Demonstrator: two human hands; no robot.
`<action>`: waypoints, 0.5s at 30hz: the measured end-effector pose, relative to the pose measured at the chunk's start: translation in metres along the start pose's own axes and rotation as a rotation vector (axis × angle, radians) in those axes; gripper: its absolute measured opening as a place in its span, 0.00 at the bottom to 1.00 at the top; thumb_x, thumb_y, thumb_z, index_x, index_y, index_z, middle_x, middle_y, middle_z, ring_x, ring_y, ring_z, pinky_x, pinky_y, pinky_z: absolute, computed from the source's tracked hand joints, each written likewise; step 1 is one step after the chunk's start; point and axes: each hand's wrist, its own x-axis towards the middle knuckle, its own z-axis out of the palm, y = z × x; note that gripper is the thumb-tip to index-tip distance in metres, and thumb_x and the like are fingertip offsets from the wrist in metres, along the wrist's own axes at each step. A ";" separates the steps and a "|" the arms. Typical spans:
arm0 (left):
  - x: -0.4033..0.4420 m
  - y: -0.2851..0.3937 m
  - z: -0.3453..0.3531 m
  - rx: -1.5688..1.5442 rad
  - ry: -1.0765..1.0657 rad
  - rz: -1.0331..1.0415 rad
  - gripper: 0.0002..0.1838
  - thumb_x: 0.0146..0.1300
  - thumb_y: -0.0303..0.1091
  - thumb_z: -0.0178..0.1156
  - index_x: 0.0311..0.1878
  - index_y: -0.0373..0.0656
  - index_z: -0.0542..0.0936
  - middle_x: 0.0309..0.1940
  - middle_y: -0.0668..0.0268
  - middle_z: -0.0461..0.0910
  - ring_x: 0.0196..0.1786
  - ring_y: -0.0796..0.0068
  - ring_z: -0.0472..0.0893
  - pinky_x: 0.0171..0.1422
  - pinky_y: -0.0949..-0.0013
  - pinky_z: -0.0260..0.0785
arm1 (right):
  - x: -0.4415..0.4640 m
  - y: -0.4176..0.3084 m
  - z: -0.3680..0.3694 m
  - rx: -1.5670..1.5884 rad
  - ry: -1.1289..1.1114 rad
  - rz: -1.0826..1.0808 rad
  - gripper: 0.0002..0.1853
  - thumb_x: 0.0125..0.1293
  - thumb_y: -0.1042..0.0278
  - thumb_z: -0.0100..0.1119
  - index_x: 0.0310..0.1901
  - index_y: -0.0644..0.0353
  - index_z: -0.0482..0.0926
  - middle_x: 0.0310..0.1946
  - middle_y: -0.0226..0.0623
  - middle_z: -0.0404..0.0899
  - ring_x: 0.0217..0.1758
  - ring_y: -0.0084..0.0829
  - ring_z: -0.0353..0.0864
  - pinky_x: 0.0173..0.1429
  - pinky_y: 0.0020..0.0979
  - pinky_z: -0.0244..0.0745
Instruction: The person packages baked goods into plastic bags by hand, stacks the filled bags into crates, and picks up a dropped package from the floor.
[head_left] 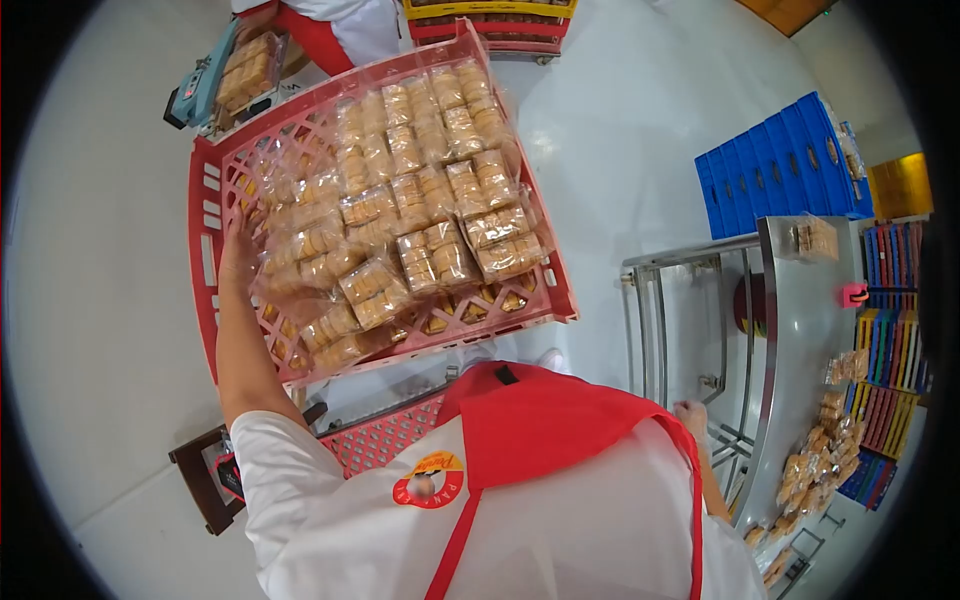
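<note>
A red plastic crate (205, 300) with lattice sides fills the upper left of the view. Inside it lie several clear bags of small golden bread rolls (375, 295), in rows at the right and looser at the left. My left hand (238, 245) reaches over the crate's left part, its fingers stretched out against the bags nearest the wall; the fingertips are partly hidden. Low at my right side, my right hand (692, 415) has its fingers curled, with nothing visible in it. It is close to the metal table's frame.
Bagged bread (825, 450) lies on a steel table (790, 330) at the right. Blue stacked crates (770, 170) stand behind it. At the top left, a person in a red apron (320, 35) is beside a scale (200, 90). Another red crate (385, 435) sits below mine.
</note>
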 end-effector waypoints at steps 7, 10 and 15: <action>0.033 -0.002 -0.033 0.011 -0.162 -0.110 0.36 0.68 0.56 0.60 0.76 0.56 0.64 0.47 0.74 0.75 0.46 0.73 0.74 0.51 0.65 0.70 | 0.012 0.124 0.052 -0.197 0.032 0.218 0.13 0.61 0.62 0.60 0.36 0.64 0.87 0.28 0.48 0.86 0.31 0.39 0.88 0.38 0.38 0.81; 0.026 0.011 -0.011 0.059 -0.152 -0.066 0.23 0.65 0.44 0.64 0.62 0.54 0.73 0.42 0.77 0.76 0.45 0.77 0.74 0.49 0.64 0.69 | -0.019 0.051 0.055 -0.218 0.021 0.054 0.13 0.60 0.61 0.65 0.38 0.62 0.88 0.32 0.45 0.87 0.38 0.36 0.88 0.45 0.35 0.81; 0.048 0.000 -0.015 -0.020 -0.132 0.013 0.20 0.61 0.41 0.67 0.54 0.52 0.74 0.46 0.76 0.75 0.50 0.78 0.73 0.50 0.61 0.69 | 0.017 0.032 0.078 -0.066 -0.134 0.251 0.13 0.58 0.63 0.69 0.41 0.61 0.88 0.35 0.43 0.88 0.39 0.32 0.86 0.47 0.32 0.79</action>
